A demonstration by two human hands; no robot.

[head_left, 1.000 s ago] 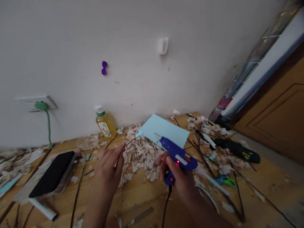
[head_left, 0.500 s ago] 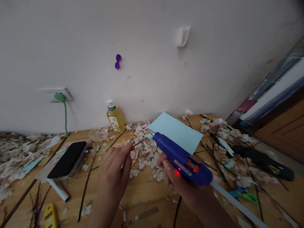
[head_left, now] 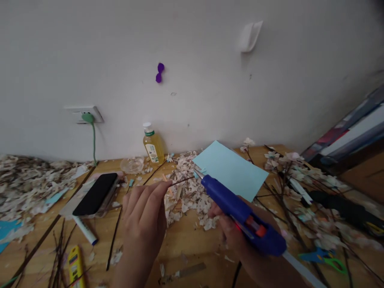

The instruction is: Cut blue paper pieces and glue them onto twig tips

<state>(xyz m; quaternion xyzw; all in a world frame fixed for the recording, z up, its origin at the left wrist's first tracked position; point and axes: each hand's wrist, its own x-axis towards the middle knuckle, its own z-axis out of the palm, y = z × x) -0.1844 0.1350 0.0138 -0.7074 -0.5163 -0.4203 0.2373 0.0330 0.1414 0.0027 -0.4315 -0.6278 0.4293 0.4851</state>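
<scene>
My left hand [head_left: 144, 218] pinches a thin dark twig [head_left: 182, 181] that carries a small light-blue paper piece [head_left: 197, 174] at its far end. My right hand [head_left: 232, 234] grips a blue hot glue gun [head_left: 240, 210] with a white glue stick sticking out of its back. The gun's metal nozzle [head_left: 198, 173] touches the twig's tip by the blue piece. Both hover above a heap of pale petal scraps [head_left: 187, 192] on the wooden table [head_left: 195, 248].
A light-blue paper sheet [head_left: 232, 170] lies behind the gun. A yellow bottle [head_left: 153, 145], glass dish [head_left: 132, 164], phone [head_left: 96, 194], marker [head_left: 85, 231] and loose twigs [head_left: 115, 236] sit left. Flowered branches [head_left: 295, 176] and scissors [head_left: 325, 258] lie right.
The view has shifted left and closer. My right hand brought the glue gun's nozzle forward to the twig's tip, while my left hand kept pinching the twig.
</scene>
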